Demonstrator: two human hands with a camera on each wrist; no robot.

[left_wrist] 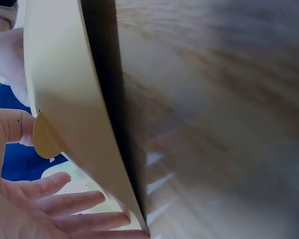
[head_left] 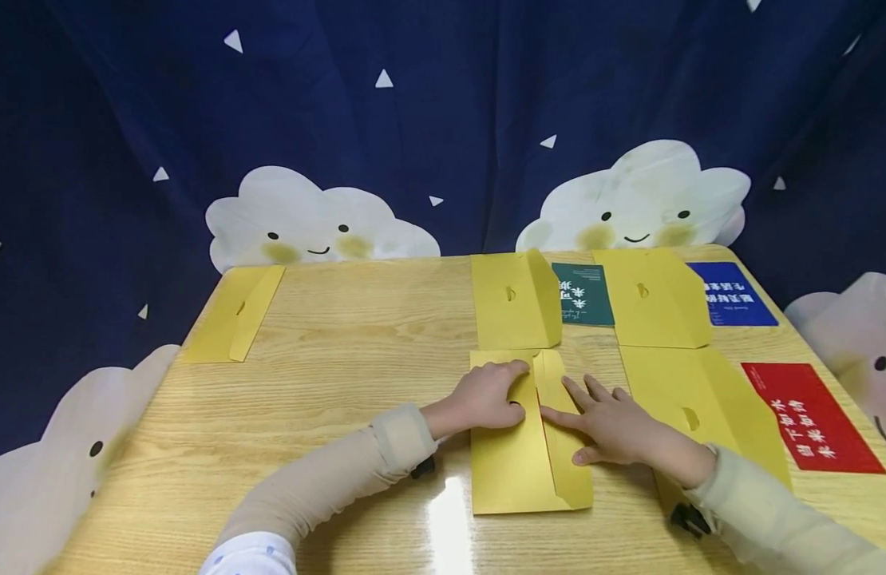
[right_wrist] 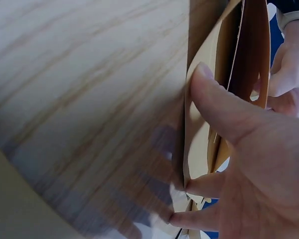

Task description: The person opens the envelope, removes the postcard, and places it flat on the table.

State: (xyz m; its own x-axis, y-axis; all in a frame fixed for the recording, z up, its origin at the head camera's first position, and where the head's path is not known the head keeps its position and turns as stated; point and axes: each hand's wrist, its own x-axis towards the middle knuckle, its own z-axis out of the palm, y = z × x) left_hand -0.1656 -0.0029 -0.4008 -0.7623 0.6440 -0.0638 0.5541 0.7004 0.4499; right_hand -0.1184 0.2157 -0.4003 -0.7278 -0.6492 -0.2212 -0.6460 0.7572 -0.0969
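Observation:
A yellow envelope [head_left: 511, 475] lies on the table in front of me, its flap [head_left: 568, 471] folded over on the right side with a gap along the flap's edge. My left hand [head_left: 484, 397] rests on the envelope's face, thumb by its slot. In the left wrist view that thumb is beside a rounded tab [left_wrist: 46, 137], and the other fingers are extended. Fingers spread, my right hand [head_left: 615, 423] touches the flap from the right. The right wrist view shows its thumb against the flap [right_wrist: 199, 134] and the envelope mouth partly gaping.
Yellow envelopes lie behind [head_left: 504, 311], at the back right [head_left: 647, 295], at the right [head_left: 673, 383] and far left [head_left: 223, 315]. Green [head_left: 587, 295], blue [head_left: 741, 295] and red [head_left: 812, 415] cards stick out beside the open flaps. A dark blue curtain [head_left: 472, 120] hangs behind the table.

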